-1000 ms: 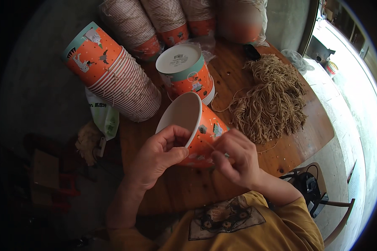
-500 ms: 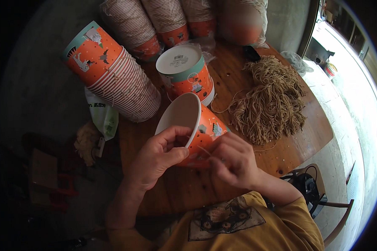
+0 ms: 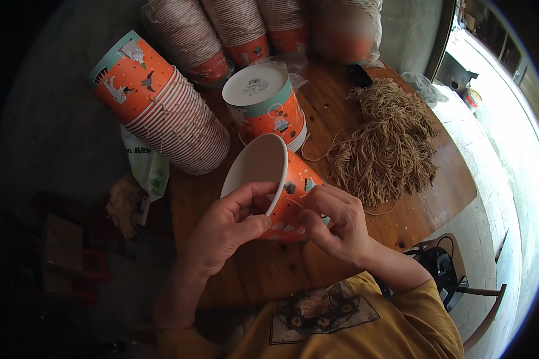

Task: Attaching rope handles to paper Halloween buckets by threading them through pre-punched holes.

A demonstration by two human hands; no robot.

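An orange paper cup [image 3: 281, 179] with a white inside lies on its side above the wooden table [image 3: 251, 269], its mouth facing left. My left hand [image 3: 227, 230] grips its rim, thumb inside the mouth. My right hand [image 3: 335, 224] presses against the cup's outer wall and pinches a thin tan string [image 3: 296, 203] at the wall. Just beyond stands a short stack of upturned orange cups [image 3: 266, 107].
A long nested stack of orange cups [image 3: 161, 113] lies on its side at the left. More bagged cup stacks [image 3: 239, 30] lean at the back. A heap of tan strings [image 3: 386, 143] covers the table's right side. A black stool [image 3: 443, 269] stands lower right.
My right hand has slid a little left along the cup's wall toward the rim. The cup and my left hand have barely moved.
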